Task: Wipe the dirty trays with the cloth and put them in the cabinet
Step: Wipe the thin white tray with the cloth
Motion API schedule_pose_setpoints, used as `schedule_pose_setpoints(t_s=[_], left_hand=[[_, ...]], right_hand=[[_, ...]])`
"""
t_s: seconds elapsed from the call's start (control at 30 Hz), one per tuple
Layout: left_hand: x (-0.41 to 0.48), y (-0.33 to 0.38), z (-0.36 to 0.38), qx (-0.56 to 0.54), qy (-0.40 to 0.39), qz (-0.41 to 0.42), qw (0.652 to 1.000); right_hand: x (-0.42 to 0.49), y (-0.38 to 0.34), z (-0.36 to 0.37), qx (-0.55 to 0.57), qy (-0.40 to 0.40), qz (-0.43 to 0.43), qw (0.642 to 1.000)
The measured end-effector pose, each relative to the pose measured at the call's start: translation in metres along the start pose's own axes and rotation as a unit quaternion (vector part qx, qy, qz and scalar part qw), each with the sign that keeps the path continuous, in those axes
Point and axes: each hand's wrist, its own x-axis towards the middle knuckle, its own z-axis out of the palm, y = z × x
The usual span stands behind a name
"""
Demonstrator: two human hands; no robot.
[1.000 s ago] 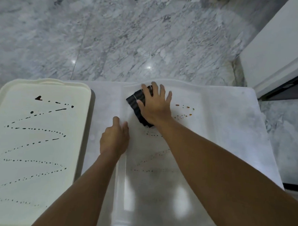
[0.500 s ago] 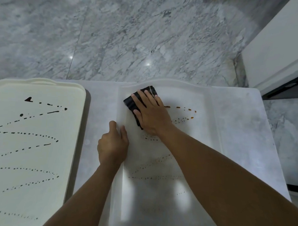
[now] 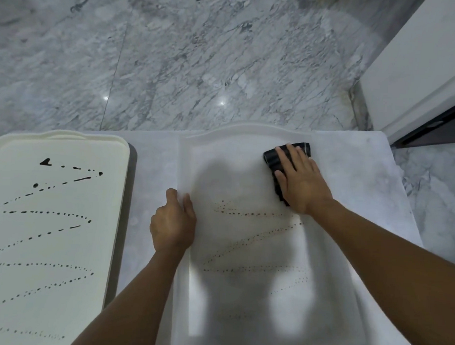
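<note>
A white tray (image 3: 237, 157) lies in the middle of the table, with faint dotted brown lines across its lower half. My right hand (image 3: 303, 182) presses flat on a dark folded cloth (image 3: 274, 158) at the tray's far right corner. My left hand (image 3: 173, 222) grips the tray's left rim, thumb on the outside. A second, cream tray (image 3: 54, 243) sits at the left, marked with dark dotted zigzag lines.
Both trays rest on a pale marble-look table (image 3: 153, 184). Grey marble floor (image 3: 200, 53) lies beyond its far edge. A white cabinet (image 3: 429, 63) with a dark gap under it stands at the upper right.
My right hand slid the cloth from the tray's far left to its far right corner. The brown dots at the top right are gone. My left hand kept its hold on the rim.
</note>
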Motion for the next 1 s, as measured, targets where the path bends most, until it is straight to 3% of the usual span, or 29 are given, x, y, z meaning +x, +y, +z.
schedule_pose_setpoints(t_s=[0.5, 0.8, 1.0], left_hand=[[0.0, 0.004, 0.009, -0.041, 0.04, 0.008, 0.998], [-0.002, 0.0, 0.01, -0.064, 0.07, 0.014, 0.995], [0.001, -0.001, 0.014, -0.052, 0.072, 0.011, 0.996]], right_hand=[[-0.012, -0.019, 0.008, -0.012, 0.024, 0.037, 0.999], [-0.038, -0.144, 0.044, 0.01, 0.026, -0.092, 0.995], [-0.041, -0.157, 0.05, 0.019, 0.035, -0.109, 0.993]])
